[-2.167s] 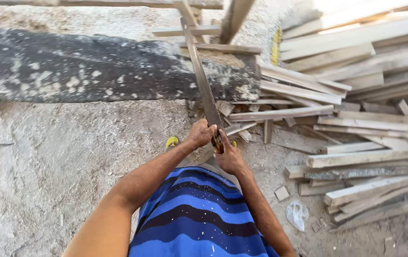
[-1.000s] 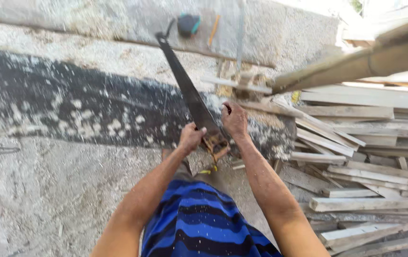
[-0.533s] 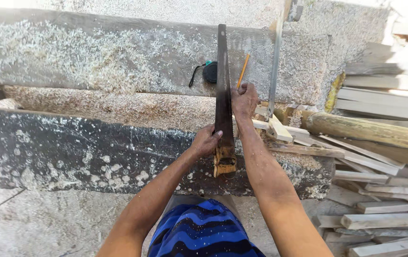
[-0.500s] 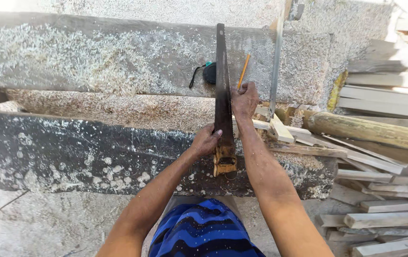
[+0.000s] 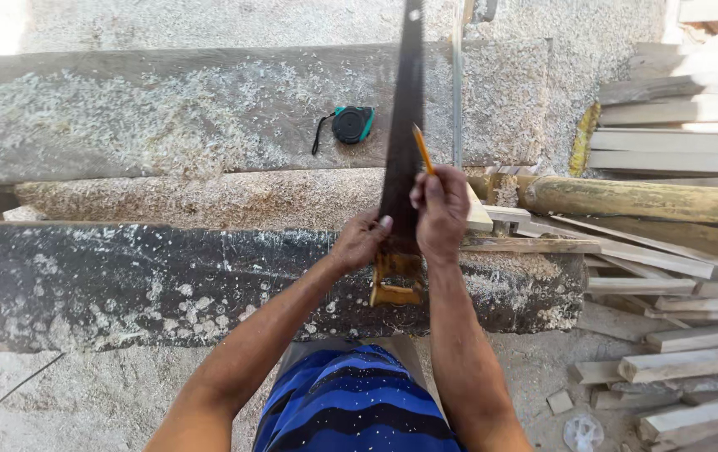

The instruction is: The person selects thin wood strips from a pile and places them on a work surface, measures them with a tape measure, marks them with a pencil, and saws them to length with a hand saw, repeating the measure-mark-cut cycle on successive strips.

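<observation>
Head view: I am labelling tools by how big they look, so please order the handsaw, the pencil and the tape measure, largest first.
1. Handsaw, by far the longest; its blade runs off the top edge.
2. Pencil in the right hand, partly hidden.
3. Tape measure.
The last two look close in size, so their order is unsure.

No packages, labels, signs or screens in view, only bare wood, sawdust and tools, nothing printed or wrapped on the planks, the ground or the stacked timber at right

Harsh sunlight, overexposed corners, sharp focus.
</observation>
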`<state>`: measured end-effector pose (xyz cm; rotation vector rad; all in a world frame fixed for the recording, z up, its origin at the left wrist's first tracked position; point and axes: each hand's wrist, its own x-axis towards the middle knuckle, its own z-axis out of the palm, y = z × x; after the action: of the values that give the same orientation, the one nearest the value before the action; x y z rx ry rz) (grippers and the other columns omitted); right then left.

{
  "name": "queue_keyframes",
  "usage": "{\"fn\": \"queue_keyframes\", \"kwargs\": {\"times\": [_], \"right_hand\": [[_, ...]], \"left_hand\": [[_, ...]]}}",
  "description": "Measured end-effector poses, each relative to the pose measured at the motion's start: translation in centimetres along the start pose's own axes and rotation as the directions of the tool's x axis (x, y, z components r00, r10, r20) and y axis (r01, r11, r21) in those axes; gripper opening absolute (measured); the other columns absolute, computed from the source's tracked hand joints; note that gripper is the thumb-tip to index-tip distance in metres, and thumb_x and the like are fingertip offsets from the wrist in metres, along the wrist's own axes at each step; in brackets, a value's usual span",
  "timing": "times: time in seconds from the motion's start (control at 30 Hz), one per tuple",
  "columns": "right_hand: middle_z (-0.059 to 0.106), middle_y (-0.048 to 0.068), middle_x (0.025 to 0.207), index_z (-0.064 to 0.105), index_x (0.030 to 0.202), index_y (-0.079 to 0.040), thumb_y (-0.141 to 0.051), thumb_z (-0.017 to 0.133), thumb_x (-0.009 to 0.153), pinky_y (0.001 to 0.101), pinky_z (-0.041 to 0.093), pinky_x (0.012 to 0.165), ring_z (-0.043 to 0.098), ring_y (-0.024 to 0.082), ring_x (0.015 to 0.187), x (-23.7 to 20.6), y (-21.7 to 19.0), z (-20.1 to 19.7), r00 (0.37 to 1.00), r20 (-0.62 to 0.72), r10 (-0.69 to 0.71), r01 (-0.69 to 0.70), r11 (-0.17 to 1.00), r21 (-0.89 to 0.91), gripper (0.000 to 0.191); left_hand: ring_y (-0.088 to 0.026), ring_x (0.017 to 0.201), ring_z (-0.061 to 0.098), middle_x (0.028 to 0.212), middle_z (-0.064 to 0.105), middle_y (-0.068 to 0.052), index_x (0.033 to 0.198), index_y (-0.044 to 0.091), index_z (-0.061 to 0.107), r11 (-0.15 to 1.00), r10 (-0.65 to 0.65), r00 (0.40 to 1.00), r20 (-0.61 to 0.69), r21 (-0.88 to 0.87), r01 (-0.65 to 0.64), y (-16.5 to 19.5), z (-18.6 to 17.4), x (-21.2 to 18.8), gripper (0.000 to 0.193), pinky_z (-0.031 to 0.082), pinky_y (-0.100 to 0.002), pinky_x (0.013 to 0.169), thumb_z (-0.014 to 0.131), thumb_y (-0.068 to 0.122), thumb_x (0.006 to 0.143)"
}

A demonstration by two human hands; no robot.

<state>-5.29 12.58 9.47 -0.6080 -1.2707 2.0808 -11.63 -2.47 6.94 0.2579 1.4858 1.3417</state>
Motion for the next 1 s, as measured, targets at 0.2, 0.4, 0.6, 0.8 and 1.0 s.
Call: {"fn": "queue_keyframes", "kwargs": {"times": [0.2, 0.4, 0.6, 0.8, 1.0], "right_hand": [[0.073, 0.007, 0.115, 0.068, 0.128, -0.013, -0.011, 0.065, 0.103, 0.0310, 0.054, 0.083, 0.068, 0.016, 0.098, -8.2, -16.2, 1.5, 0.940, 0.117, -0.320, 0.230, 0.849, 0.475, 0.025], [0.074, 0.002, 0.109, 0.068, 0.120, -0.015, -0.033, 0.068, 0.098, 0.0288, 0.053, 0.081, 0.068, 0.013, 0.090, -18.4, -25.4, 1.9, 0.717, 0.384, -0.581, 0.446, 0.807, 0.388, 0.028], [0.072, 0.002, 0.107, 0.067, 0.119, -0.013, -0.030, 0.068, 0.099, 0.0281, 0.053, 0.079, 0.067, 0.012, 0.088, -29.3, -31.5, -2.4, 0.642, 0.429, -0.635, 0.493, 0.771, 0.403, 0.027], [0.070, 0.001, 0.105, 0.066, 0.118, -0.011, -0.028, 0.067, 0.099, 0.0275, 0.052, 0.076, 0.066, 0.011, 0.085, -41.4, -36.5, -4.5, 0.601, 0.415, -0.683, 0.555, 0.730, 0.398, 0.025], [0.069, 0.001, 0.103, 0.065, 0.117, -0.010, -0.025, 0.067, 0.100, 0.0269, 0.052, 0.073, 0.065, 0.011, 0.083, -48.6, -38.1, -6.3, 0.648, 0.369, -0.666, 0.605, 0.745, 0.282, 0.023]], "left_hand": [[-0.016, 0.110, 0.061, 0.115, 0.065, -0.008, 0.131, 0.001, 0.062, 0.845, 0.521, 0.832, 0.191, 0.021, -0.535, 5.6, 10.1, -8.3, 0.031, 0.053, -0.038, 0.099, 0.055, 0.021, 0.110], [-0.019, 0.124, 0.061, 0.130, 0.066, -0.014, 0.138, 0.001, 0.059, 0.820, 0.551, 0.801, 0.235, 0.022, -0.571, 6.1, 19.3, -18.5, 0.042, 0.049, -0.039, 0.113, 0.054, 0.034, 0.112], [-0.019, 0.119, 0.064, 0.120, 0.067, -0.015, 0.129, -0.001, 0.063, 0.819, 0.552, 0.809, 0.202, 0.050, -0.571, 0.9, 27.1, -26.4, 0.040, 0.053, -0.039, 0.107, 0.054, 0.034, 0.114], [-0.022, 0.120, 0.063, 0.125, 0.069, -0.015, 0.139, 0.001, 0.062, 0.895, 0.441, 0.867, 0.233, -0.040, -0.445, -1.2, 34.9, -34.1, 0.043, 0.052, -0.039, 0.103, 0.052, 0.033, 0.111], [-0.021, 0.114, 0.063, 0.118, 0.067, -0.014, 0.137, 0.002, 0.061, 0.867, 0.463, 0.849, 0.254, 0.067, -0.493, -2.3, 38.7, -40.2, 0.039, 0.051, -0.038, 0.101, 0.054, 0.030, 0.110]]}}
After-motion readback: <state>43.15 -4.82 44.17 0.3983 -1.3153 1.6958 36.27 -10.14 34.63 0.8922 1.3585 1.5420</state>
